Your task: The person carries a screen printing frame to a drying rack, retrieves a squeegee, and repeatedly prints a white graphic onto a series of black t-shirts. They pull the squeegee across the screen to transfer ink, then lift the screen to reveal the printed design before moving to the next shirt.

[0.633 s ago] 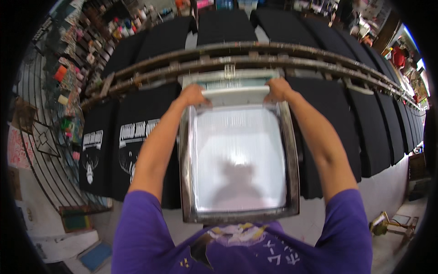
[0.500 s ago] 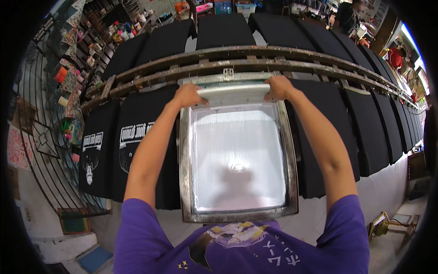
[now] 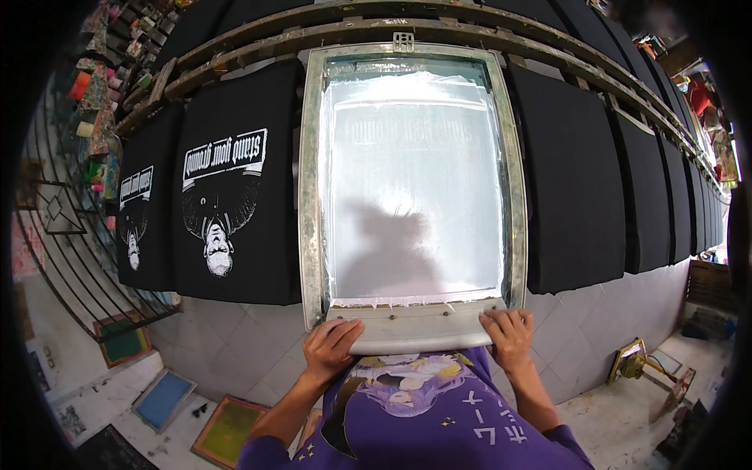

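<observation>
A screen-printing frame lies in front of me, its mesh coated with white ink. Faint reversed lettering shows through the upper mesh. At the near end, a wide pale squeegee lies across the frame, a ragged line of white ink along its far edge. My left hand is closed on its left end, fingers over the top. On its right end, my right hand grips the same way. The thumbs are mostly hidden. A metal hinge clamp joins the frame's far end to a rail.
To the left, two black shirts carry white printed lettering and a figure. Several plain black shirts line the right side. Long rails run behind the frame. Small coloured screens and a stand are on the floor.
Both hands have drawn the squeegee from the frame's far end to its near end, close to my body. The mesh now looks whiter with ink. My view has tilted down.
</observation>
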A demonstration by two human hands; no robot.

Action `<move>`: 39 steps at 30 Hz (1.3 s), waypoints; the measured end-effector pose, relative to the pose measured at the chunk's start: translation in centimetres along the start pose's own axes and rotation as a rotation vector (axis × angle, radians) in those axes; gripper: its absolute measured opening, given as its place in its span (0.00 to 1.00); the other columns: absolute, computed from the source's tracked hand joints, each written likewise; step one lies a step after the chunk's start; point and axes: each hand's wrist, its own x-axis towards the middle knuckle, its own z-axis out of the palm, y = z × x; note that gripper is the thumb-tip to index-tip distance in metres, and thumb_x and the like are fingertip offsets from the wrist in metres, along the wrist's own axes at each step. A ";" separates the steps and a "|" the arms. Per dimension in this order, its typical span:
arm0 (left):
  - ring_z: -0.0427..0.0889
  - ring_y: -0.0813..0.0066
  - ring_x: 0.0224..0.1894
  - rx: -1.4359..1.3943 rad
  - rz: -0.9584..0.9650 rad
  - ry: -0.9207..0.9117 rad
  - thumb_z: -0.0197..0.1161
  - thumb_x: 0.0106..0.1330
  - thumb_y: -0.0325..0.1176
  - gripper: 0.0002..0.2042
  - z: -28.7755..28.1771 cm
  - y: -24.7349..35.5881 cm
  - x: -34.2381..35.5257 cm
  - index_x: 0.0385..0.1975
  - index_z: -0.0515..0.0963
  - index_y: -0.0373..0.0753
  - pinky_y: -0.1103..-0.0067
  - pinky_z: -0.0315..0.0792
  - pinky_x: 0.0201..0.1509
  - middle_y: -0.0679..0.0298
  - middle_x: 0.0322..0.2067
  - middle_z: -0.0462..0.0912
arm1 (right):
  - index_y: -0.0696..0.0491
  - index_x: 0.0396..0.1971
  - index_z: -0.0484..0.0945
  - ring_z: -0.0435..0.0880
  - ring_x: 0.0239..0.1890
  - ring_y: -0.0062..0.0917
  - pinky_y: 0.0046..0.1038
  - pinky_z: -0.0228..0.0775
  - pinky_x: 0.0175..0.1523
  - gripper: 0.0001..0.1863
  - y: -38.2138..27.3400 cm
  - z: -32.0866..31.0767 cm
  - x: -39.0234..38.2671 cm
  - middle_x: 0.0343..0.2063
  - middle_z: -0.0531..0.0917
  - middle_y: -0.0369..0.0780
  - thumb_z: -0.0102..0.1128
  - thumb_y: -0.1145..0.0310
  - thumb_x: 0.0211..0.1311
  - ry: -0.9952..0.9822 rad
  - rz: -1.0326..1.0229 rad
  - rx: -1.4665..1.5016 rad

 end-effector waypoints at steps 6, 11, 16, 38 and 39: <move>0.86 0.69 0.39 0.034 0.028 0.034 0.67 0.50 0.31 0.17 1.2 -0.8 -0.3 0.42 0.89 0.46 0.74 0.82 0.45 0.72 0.45 0.90 | 0.50 0.40 0.86 0.84 0.39 0.25 0.33 0.66 0.45 0.12 0.1 1.9 -1.1 0.39 0.87 0.33 0.59 0.67 0.58 0.056 0.040 -0.024; 0.87 0.68 0.37 0.014 0.015 0.071 0.66 0.48 0.30 0.16 3.2 -3.2 2.6 0.39 0.90 0.44 0.72 0.83 0.47 0.70 0.45 0.90 | 0.51 0.38 0.87 0.85 0.34 0.26 0.31 0.67 0.43 0.10 1.9 5.4 1.1 0.36 0.89 0.34 0.60 0.69 0.59 0.172 0.037 -0.064; 0.86 0.64 0.42 -0.006 0.049 -0.012 0.65 0.41 0.28 0.24 3.2 -6.1 9.2 0.45 0.88 0.43 0.72 0.82 0.46 0.68 0.48 0.89 | 0.54 0.40 0.86 0.84 0.38 0.31 0.36 0.67 0.43 0.17 5.5 6.0 6.1 0.40 0.88 0.39 0.59 0.67 0.49 0.115 0.028 -0.020; 0.88 0.60 0.31 0.036 -0.074 -0.385 0.81 0.43 0.46 0.23 -4.1 -17.5 47.2 0.36 0.90 0.35 0.69 0.80 0.42 0.52 0.28 0.89 | 0.57 0.41 0.89 0.89 0.42 0.46 0.40 0.79 0.52 0.29 22.3 -2.1 43.4 0.36 0.89 0.51 0.83 0.58 0.35 -0.299 -0.001 0.124; 0.88 0.60 0.31 -0.002 -0.120 -0.419 0.80 0.44 0.45 0.22 -5.0 -15.1 45.6 0.36 0.90 0.36 0.69 0.80 0.42 0.52 0.28 0.89 | 0.57 0.39 0.89 0.89 0.41 0.45 0.39 0.79 0.51 0.27 21.8 -3.0 41.4 0.35 0.90 0.50 0.83 0.60 0.36 -0.299 0.010 0.143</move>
